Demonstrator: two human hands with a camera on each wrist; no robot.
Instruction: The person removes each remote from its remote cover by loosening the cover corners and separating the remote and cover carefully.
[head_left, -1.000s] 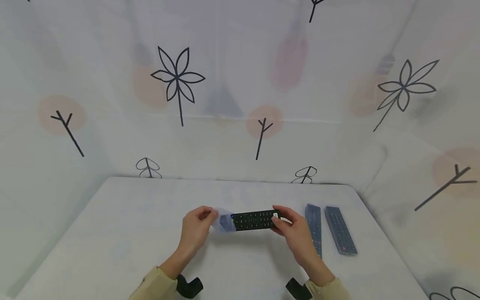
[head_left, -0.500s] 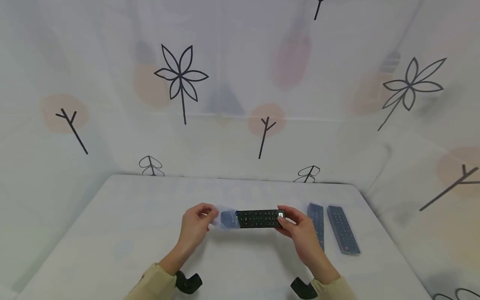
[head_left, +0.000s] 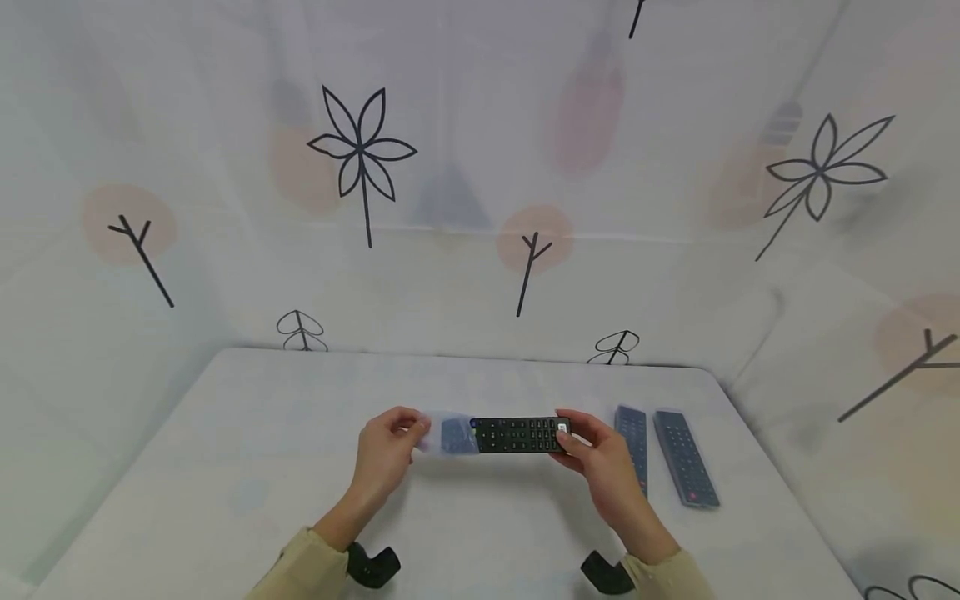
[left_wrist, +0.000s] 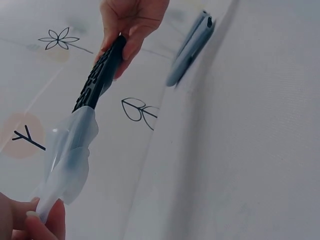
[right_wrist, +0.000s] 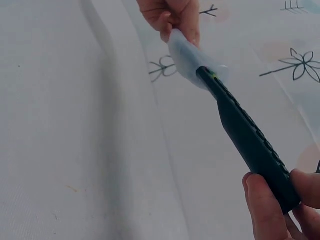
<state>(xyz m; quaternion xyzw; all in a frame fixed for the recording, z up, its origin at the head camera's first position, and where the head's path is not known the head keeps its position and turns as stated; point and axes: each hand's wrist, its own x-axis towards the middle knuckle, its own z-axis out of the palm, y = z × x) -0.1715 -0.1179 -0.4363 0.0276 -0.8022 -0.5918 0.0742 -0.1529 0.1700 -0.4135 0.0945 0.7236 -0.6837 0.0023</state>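
A black remote control (head_left: 521,435) is held level above the table, its buttons facing me in the head view. My right hand (head_left: 596,446) grips its right end, thumb on the button face by a small white label. Over the left end of the remote sits a translucent bluish plastic sleeve (head_left: 453,435). My left hand (head_left: 390,446) pinches the sleeve's loose far end. In the left wrist view the crinkled sleeve (left_wrist: 72,155) covers just one end of the remote (left_wrist: 102,72). The right wrist view shows the bare underside of the remote (right_wrist: 250,142).
Two more remotes, bluish as if wrapped, lie on the white table (head_left: 247,467) at the right: one (head_left: 632,446) partly behind my right hand, the other (head_left: 686,460) beside it. A patterned cloth wall (head_left: 442,283) stands behind the table.
The remote and both hands shifted slightly right in the head view, then my left hand moved a little left. The remote has levelled out, and slightly more of the sleeve shows.
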